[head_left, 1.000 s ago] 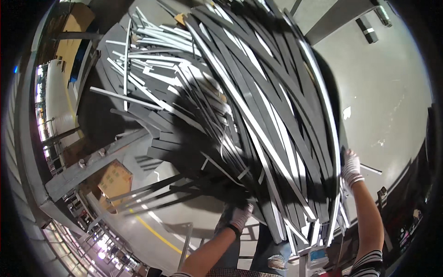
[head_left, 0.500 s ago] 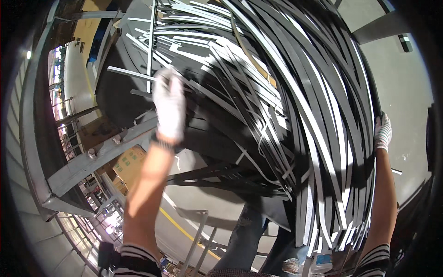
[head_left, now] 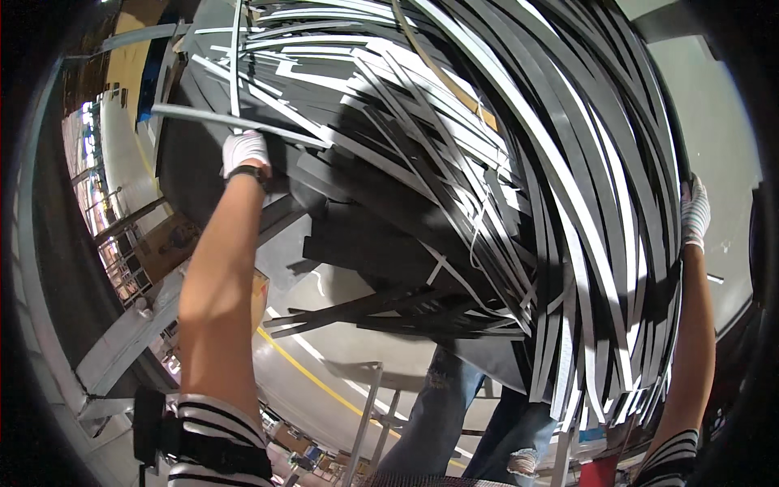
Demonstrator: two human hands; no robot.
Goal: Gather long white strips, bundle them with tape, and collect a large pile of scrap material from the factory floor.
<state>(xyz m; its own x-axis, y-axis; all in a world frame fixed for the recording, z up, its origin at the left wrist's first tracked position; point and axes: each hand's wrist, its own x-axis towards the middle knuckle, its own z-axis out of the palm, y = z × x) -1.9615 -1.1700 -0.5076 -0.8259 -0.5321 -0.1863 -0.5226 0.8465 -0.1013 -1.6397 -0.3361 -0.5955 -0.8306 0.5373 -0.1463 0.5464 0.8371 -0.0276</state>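
A large pile of long, thin black and white strips (head_left: 584, 219) fills the middle and right, bending down toward me. My left hand (head_left: 245, 152), in a white glove, is at the far left of the pile beside a dark sheet (head_left: 191, 154). Its fingers are curled and partly hidden, so what they hold cannot be made out. Just beyond it, a pale strip (head_left: 235, 120) juts out to the left. My right hand (head_left: 695, 215), in a striped glove, grips the outer right side of the strip bundle, with its fingers along the edge.
A grey metal frame (head_left: 122, 349) stands at the left, with a cardboard box (head_left: 166, 239) behind it. Loose black strips (head_left: 365, 312) hang below the pile's middle. A yellow floor line (head_left: 312, 381) runs under it, near metal rails (head_left: 365, 422) and my legs (head_left: 438, 406).
My left hand has moved left and slightly farther away, and its fingers now look curled. The view has shifted, so the pile sits a little farther right. My right hand stays on the bundle's edge.
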